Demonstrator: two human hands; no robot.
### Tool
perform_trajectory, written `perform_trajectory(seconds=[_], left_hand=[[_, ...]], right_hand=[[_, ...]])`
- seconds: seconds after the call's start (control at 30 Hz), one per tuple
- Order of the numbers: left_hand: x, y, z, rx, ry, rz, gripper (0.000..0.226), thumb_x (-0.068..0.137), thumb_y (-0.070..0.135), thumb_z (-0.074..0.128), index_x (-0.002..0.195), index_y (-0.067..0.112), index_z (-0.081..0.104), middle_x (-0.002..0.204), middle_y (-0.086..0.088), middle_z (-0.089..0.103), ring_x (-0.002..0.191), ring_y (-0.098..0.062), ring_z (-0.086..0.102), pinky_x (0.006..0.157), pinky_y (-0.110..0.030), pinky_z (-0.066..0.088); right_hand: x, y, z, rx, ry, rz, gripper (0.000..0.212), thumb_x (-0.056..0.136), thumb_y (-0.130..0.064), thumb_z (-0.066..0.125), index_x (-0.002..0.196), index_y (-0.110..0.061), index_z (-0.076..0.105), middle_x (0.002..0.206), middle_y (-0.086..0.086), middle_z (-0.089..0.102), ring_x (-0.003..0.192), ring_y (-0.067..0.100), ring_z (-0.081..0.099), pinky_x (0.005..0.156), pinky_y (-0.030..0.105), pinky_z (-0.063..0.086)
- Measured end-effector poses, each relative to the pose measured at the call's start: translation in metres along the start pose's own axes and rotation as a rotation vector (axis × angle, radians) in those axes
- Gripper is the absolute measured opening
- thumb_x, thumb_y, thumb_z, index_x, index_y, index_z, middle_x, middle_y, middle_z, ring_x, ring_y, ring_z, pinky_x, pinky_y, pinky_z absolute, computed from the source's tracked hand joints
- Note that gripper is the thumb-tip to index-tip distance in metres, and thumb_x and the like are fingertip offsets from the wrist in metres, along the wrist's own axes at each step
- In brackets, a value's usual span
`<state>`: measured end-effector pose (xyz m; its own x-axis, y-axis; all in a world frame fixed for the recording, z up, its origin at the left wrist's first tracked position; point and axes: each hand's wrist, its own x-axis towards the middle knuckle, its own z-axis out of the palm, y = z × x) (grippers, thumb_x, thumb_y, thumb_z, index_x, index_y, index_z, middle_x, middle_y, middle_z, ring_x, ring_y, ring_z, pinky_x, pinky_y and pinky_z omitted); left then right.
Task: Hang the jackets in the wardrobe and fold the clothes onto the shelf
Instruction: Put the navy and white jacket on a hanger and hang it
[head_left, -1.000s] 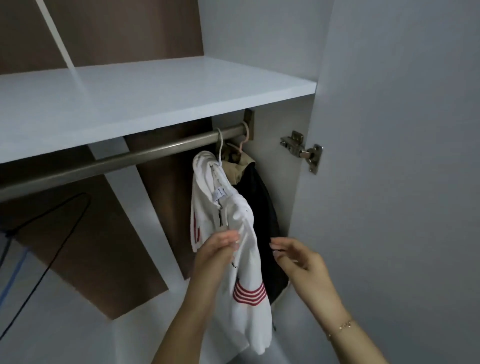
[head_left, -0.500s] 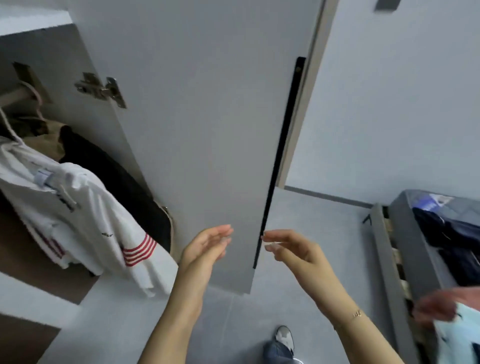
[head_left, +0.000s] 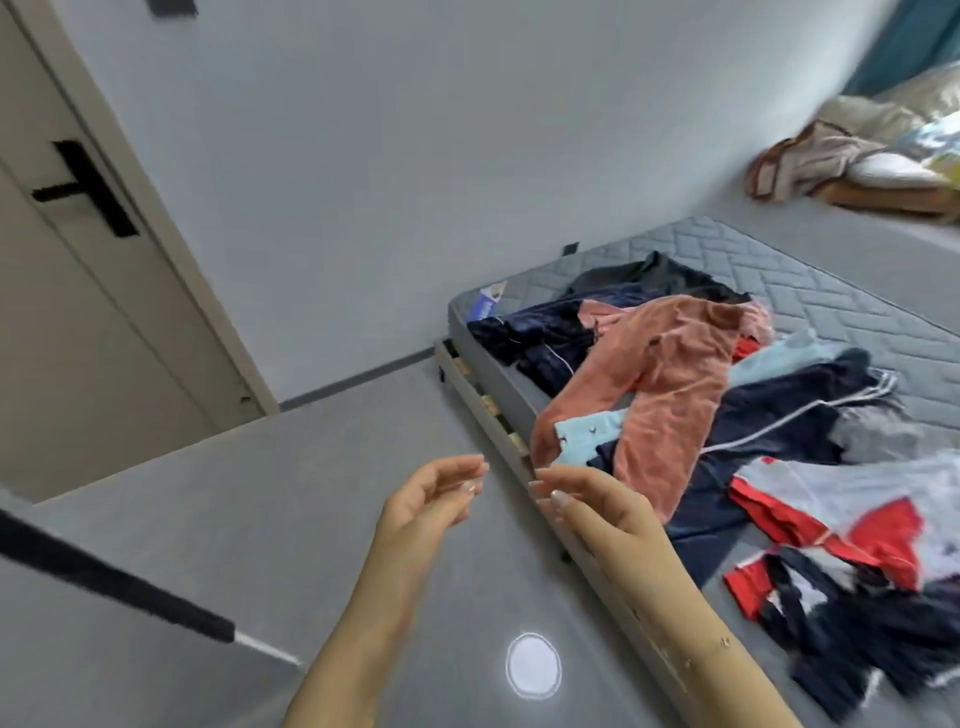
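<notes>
Both the left hand (head_left: 431, 499) and right hand (head_left: 597, 506) are loose and empty, and a big pile of clothes (head_left: 727, 415) at 2 o'clock on the bed (head_left: 831, 291) waits to be put away.

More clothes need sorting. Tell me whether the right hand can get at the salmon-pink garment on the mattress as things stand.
Probably yes. The right hand is open, holds nothing, and hangs just short of the salmon-pink garment, which lies on top of the pile at the mattress edge with nothing over it.

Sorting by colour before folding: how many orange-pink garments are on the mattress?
1: the orange-pink garment lies draped over the dark clothes at the mattress edge, just beyond both empty hands. More may be buried in the pile.
</notes>
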<state>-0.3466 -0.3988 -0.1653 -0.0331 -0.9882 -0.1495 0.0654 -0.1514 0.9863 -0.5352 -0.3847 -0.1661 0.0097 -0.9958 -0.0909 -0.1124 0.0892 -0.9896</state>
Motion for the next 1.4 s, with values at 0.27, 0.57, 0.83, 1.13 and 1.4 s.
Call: perform_trajectory(seconds=[0.27,0.57,0.83,1.13,1.4], left_hand=[[0.06,-0.037,0.25,0.075,-0.379,-0.132,0.026,0.091,0.006,0.06,0.099,0.026,0.075,0.106,0.007,0.074,0.103,-0.01,0.067,0.087,-0.023,0.052],[0.125,-0.073,0.444,0.166,-0.659,-0.284,0.025,0.091,0.004,0.059,0.101,0.022,0.073,0.103,0.009,0.074,0.105,-0.011,0.067,0.084,-0.025,0.048],[0.182,-0.1,0.589,0.255,-0.939,-0.383,0.024,0.091,0.002,0.059,0.106,0.014,0.072,0.105,0.0,0.075,0.103,-0.021,0.067,0.091,-0.032,0.051],[0.213,-0.154,0.729,0.398,-1.026,-0.386,0.025,0.093,0.004,0.056,0.108,0.018,0.07,0.106,0.009,0.073,0.095,-0.005,0.068,0.079,-0.019,0.053],[0.26,-0.258,0.875,0.548,-0.839,-0.407,0.019,0.091,0.009,0.062,0.103,0.022,0.068,0.108,0.004,0.068,0.099,-0.008,0.063,0.073,-0.016,0.047]], right_hand=[[-0.006,0.063,-0.237,0.05,0.413,0.097,0.022,0.099,-0.016,0.052,0.104,-0.025,0.071,0.102,-0.008,0.074,0.096,0.009,0.068,0.082,0.024,0.052],[-0.015,0.111,-0.407,0.138,0.825,0.246,0.025,0.101,-0.013,0.047,0.099,-0.016,0.072,0.096,-0.003,0.075,0.09,0.015,0.07,0.082,0.029,0.053],[-0.006,0.133,-0.481,0.205,1.132,0.334,0.024,0.101,-0.019,0.047,0.102,-0.019,0.071,0.1,-0.008,0.074,0.089,0.006,0.069,0.076,0.019,0.053],[0.004,0.198,-0.598,0.258,1.182,0.355,0.02,0.097,-0.015,0.054,0.102,-0.025,0.07,0.099,-0.014,0.074,0.093,0.002,0.068,0.08,0.022,0.049],[0.037,0.305,-0.775,0.192,0.975,0.526,0.017,0.096,-0.019,0.058,0.101,-0.032,0.069,0.101,-0.015,0.071,0.097,0.001,0.064,0.089,0.024,0.05]])
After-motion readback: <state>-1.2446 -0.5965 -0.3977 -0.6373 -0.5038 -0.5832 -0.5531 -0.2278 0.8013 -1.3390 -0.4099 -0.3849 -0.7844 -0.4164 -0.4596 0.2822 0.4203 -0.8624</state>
